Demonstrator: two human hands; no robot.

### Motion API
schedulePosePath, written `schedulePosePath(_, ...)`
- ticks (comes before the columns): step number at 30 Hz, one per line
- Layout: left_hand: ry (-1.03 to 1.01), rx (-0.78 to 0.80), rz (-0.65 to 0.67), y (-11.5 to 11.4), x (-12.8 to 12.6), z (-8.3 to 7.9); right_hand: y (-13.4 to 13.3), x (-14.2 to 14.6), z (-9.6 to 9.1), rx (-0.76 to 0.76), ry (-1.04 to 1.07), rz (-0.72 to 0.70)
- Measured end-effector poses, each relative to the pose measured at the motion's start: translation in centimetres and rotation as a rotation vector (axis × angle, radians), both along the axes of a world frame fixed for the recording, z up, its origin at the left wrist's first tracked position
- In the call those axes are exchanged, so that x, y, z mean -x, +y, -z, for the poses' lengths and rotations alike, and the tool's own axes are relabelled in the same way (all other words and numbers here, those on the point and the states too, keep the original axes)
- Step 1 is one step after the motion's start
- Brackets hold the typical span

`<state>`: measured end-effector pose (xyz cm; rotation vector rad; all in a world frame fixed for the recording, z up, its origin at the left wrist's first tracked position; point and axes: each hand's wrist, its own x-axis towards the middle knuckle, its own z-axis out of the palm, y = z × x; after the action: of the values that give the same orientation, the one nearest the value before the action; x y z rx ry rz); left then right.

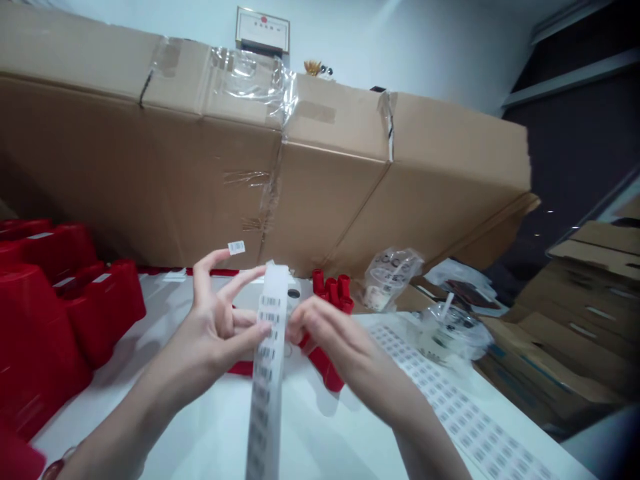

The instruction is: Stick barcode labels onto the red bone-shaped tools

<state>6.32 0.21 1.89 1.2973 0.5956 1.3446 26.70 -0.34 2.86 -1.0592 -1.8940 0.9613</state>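
My left hand (217, 320) pinches a long strip of barcode labels (266, 380) with its thumb, and a small barcode label (237, 247) clings to the tip of its raised forefinger. My right hand (325, 331) grips the same strip from the other side, near its curled top end. The strip hangs down towards me over the white table (200, 427). Just behind my right hand lies a red plastic piece (320, 360), partly hidden by that hand.
Red plastic bins (65, 300) stand at the left. Several red upright tubes (331, 291) stand behind my hands. A barcode sheet (457, 407) lies right, near bagged plastic cups (453, 331). A huge cardboard box (260, 167) fills the back; flattened cartons (565, 327) sit right.
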Motion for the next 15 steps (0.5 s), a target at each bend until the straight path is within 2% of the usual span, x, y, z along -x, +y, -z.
schedulePosePath(3, -0.067, -0.081, -0.227, -1.9, -0.5, -0.1, -2.4, 1.4, 1.4, 0.138, -0.068, -0.129)
schedulePosePath(6, -0.097, -0.107, -0.362, -3.7, -0.8, -0.2, -4.4, 2.6, 3.6, 0.271, 0.049, -0.187)
schedulePosePath(10, -0.128, -0.092, -0.308, -3.9, -0.5, 0.9, -6.1, 3.2, 6.9, 0.481, 0.300, -0.210)
schedulePosePath(15, -0.047, 0.019, -0.165, -2.3, -1.0, 4.6, -7.7, 2.2, 10.1, 0.599, 0.396, -0.200)
